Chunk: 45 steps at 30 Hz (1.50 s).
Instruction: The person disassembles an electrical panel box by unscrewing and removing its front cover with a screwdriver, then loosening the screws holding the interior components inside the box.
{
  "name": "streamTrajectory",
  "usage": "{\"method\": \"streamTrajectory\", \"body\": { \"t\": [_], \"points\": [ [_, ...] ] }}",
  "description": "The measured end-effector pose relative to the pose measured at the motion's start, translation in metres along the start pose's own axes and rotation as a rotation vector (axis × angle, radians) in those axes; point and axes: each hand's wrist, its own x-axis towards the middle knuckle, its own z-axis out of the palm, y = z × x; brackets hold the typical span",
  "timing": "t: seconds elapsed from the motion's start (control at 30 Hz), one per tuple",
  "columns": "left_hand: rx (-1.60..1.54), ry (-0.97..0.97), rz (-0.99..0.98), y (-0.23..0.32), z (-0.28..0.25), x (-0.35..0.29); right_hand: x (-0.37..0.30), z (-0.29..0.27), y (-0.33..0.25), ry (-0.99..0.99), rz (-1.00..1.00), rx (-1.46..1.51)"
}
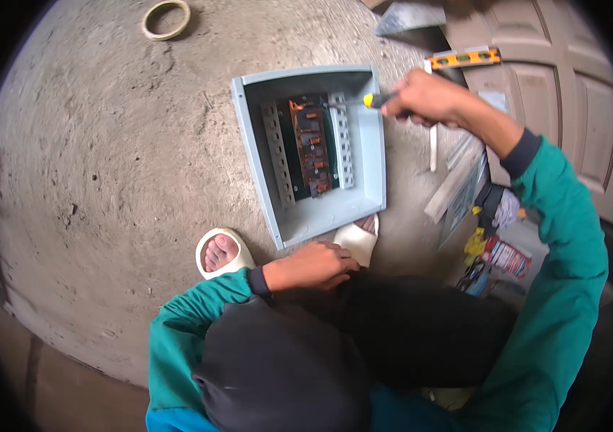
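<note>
A grey metal electrical panel box (pixel 380 165) rests on the floor before me, its front uncovered. Inside it sits a dark mount with copper busbars (pixel 311 147), flanked by two slotted pale rails (pixel 342 144). My right hand (pixel 425 99) grips a screwdriver (pixel 377 101) by its yellow and black handle. The thin shaft points left over the box's right wall, toward the top of the right rail; whether its tip touches anything is unclear. Near my knee, below the box, my left hand (pixel 315 265) is closed with fingers curled; the fingertips and anything in them are hidden.
A tape roll (pixel 166 20) lies on the rough concrete at the far left. An orange spirit level (pixel 465 57) is at the upper right by a panelled door (pixel 594 108). Boards (pixel 454 180) and a red-labelled package (pixel 506 257) lie right. My slippered foot (pixel 224 253) is left of the box.
</note>
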Motion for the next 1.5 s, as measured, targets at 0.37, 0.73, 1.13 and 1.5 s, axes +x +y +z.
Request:
{"method": "streamTrajectory", "body": {
  "t": [0.37, 0.73, 1.13, 1.5],
  "points": [
    [0.211, 0.086, -0.016, 0.002, -0.011, -0.007, -0.009, 0.005, -0.003, 0.036, -0.031, 0.076],
    [0.634, 0.077, -0.399, -0.03, -0.003, -0.001, -0.001, -0.001, -0.018, -0.097, 0.112, 0.067],
    [0.566, 0.14, -0.376, -0.033, 0.001, 0.001, 0.0, 0.0, -0.005, -0.044, -0.032, -0.246],
    [0.582, 0.145, -0.353, -0.036, 0.001, -0.001, -0.003, 0.002, -0.015, -0.063, 0.003, -0.323]
  ]
}}
